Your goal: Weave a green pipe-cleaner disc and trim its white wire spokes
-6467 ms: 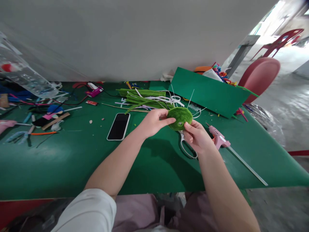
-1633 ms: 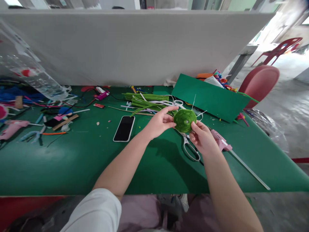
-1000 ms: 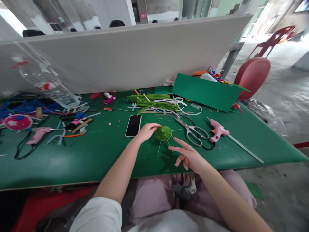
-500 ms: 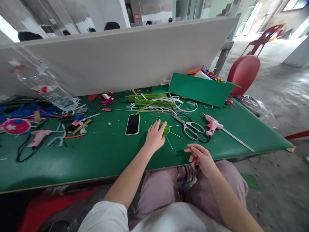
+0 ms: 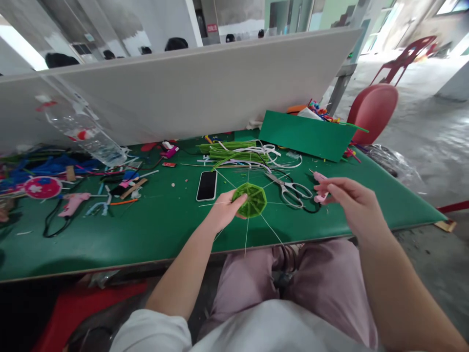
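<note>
My left hand (image 5: 224, 210) is closed on the edge of a green fuzzy disc (image 5: 252, 201), with the thumb lying on its top. The disc has flat sides, and thin pale spokes stick out from it all round. It is held up facing me over the front of the table. To the right, my right hand (image 5: 344, 198) has its fingers curled over a pink glue gun (image 5: 319, 177) that lies on the table. Part of the gun is hidden behind the hand. Grey-handled scissors (image 5: 291, 189) lie between the disc and the gun.
A phone (image 5: 207, 186) lies left of the disc. Behind are bundled green pipe cleaners (image 5: 234, 151) and a green board (image 5: 308, 136). Another pink glue gun (image 5: 75, 203), scraps and a plastic bottle (image 5: 91, 139) sit left. A white partition (image 5: 183, 93) borders the table's back.
My left hand has picked up the green disc from the tabletop and tilted it to face me. My right hand has moved up and right from the table's front edge to the glue gun.
</note>
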`<state>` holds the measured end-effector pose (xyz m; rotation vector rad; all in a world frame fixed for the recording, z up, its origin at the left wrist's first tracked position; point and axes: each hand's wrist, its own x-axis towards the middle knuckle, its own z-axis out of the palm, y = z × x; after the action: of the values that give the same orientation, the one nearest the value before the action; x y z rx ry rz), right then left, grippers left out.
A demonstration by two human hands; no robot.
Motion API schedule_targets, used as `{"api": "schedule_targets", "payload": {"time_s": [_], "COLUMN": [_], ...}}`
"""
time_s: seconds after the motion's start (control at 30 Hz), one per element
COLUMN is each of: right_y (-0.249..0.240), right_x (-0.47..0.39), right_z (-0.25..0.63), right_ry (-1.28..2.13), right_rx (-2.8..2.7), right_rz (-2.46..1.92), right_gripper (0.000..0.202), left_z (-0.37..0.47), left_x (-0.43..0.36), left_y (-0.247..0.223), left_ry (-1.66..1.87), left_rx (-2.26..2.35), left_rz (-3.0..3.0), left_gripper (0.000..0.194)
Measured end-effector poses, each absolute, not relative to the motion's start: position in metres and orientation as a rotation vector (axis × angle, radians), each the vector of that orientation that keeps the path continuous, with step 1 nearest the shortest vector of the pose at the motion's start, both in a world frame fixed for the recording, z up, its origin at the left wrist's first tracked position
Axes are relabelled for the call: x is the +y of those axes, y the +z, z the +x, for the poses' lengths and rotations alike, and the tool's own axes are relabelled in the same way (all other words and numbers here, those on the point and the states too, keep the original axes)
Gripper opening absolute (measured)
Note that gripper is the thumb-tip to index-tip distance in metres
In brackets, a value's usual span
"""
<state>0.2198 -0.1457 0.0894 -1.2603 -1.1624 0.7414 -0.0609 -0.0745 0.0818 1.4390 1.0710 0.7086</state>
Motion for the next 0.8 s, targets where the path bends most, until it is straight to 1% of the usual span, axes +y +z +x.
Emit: {"api": "schedule_targets", "payload": {"time_s": [0.07,0.13,0.27,0.33,0.4,0.43,0.53,0.63,0.73,0.8], "right_y": [0.105,0.111,0.110,0.108,0.105,0.103,0.093,0.079,0.064,0.055], "right_x": [-0.138,-0.130,-0.122,-0.122,-0.126,-0.129,-0.136,-0.139,-0.140,-0.140], "right_z": [0.217,0.213,0.197,0.184,0.170,0.163,0.145,0.137,0.131,0.125], "right_ry": [0.789,0.941,1.323,1.444,1.433,1.383,1.266,1.272,1.198,1.146], "right_rx": [-1.291,-1.432,-1.657,-1.733,-1.781,-1.790,-1.726,-1.510,-1.298,-1.268], "right_rz": [-1.249,-1.249,-1.200,-1.122,-1.097,-1.108,-1.175,-1.227,-1.218,-1.220], "right_gripper": [0.022,0.025,0.029,0.037,0.046,0.046,0.026,0.014,0.009,0.008], "left_z": [-0.059,-0.058,-0.055,-0.053,-0.051,-0.051,-0.055,-0.067,-0.075,-0.074], "left_x": [-0.083,-0.090,-0.101,-0.105,-0.107,-0.108,-0.107,-0.109,-0.119,-0.127], "left_y": [0.080,0.079,0.080,0.081,0.080,0.080,0.073,0.060,0.042,0.031], "left_ry": [0.685,0.673,0.612,0.569,0.523,0.498,0.445,0.514,0.606,0.605], "left_rx": [1.033,1.007,0.912,0.871,0.866,0.865,0.790,0.596,0.432,0.459], "left_rz": [1.414,1.429,1.460,1.508,1.584,1.608,1.508,1.248,1.018,0.957], "left_gripper": [0.039,0.037,0.036,0.034,0.031,0.030,0.030,0.040,0.065,0.078]}}
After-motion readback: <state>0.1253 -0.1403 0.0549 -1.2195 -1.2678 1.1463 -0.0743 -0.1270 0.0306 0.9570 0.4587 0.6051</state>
